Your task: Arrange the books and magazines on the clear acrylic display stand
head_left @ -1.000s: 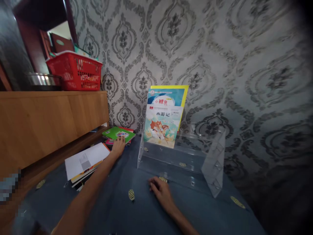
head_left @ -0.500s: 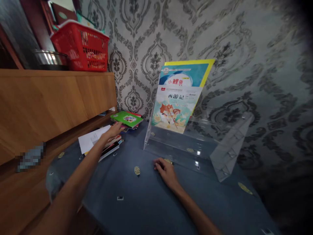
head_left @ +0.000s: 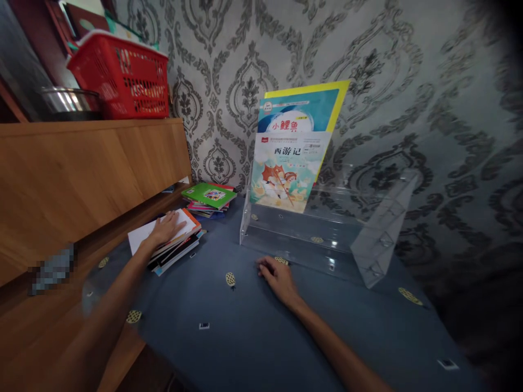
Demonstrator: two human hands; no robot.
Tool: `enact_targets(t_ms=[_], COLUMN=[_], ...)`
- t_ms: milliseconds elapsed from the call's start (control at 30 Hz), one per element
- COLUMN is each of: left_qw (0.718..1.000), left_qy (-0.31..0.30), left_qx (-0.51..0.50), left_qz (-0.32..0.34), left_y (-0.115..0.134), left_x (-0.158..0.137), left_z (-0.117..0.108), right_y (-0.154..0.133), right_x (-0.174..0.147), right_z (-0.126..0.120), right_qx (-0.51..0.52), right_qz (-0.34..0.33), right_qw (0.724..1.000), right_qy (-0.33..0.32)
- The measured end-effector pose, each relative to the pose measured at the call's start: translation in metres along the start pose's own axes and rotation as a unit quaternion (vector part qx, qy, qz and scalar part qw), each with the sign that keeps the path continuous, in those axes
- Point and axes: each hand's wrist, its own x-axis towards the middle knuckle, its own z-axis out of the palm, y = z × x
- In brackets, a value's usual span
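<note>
My left hand [head_left: 166,226] lies with its fingers spread on the white cover of the top book [head_left: 141,233] in a near stack at the left. Below that cover, several books [head_left: 175,255] show their edges, fanned out unevenly. On the table in front of the clear rack, my right hand [head_left: 278,279] rests with loosely curled fingers and nothing visible in it. The clear acrylic rack [head_left: 298,234] holds a picture book with a white upper cover [head_left: 286,169]. A blue book with a yellow border [head_left: 302,109] stands behind it, partly hidden.
A second book pile with a green book [head_left: 209,195] on top sits behind the near stack. The dark blue tablecloth [head_left: 261,337] has pineapple prints. At the left, a wooden cabinet [head_left: 90,174] carries a red basket [head_left: 122,76] and a metal pot [head_left: 71,100]. Patterned wall rises behind.
My left hand has moved from beside the green-topped pile back toward me and left, onto the near stack's white cover. My right hand stays in place. The view has shifted slightly.
</note>
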Motion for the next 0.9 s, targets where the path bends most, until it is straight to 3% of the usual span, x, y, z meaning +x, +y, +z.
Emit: enact_targets(t_ms=[300,500,600,900], left_qw=[0.998,0.986,0.984,0.989], left_qy=[0.017,0.122,0.144,0.123], left_qx=[-0.007,0.003,0.029,0.051], left_qz=[0.060,0.117,0.097,0.058], left_y=[0.014,0.024,0.033,0.048], left_x=[-0.018,-0.032,-0.047,-0.086], left_z=[0.009,0.007,0.005,0.013], right_y=[0.000,0.006,0.010,0.002], right_x=[0.000,-0.002,-0.002,-0.002], right_z=[0.000,0.004,0.006,0.000], right_qx=[-0.003,-0.001,0.001,-0.007], right_qz=[0.010,-0.002,-0.005,0.002], right_qw=[1.000,1.000,1.000,1.000], right_qy=[-0.003,0.014,0.027,0.011])
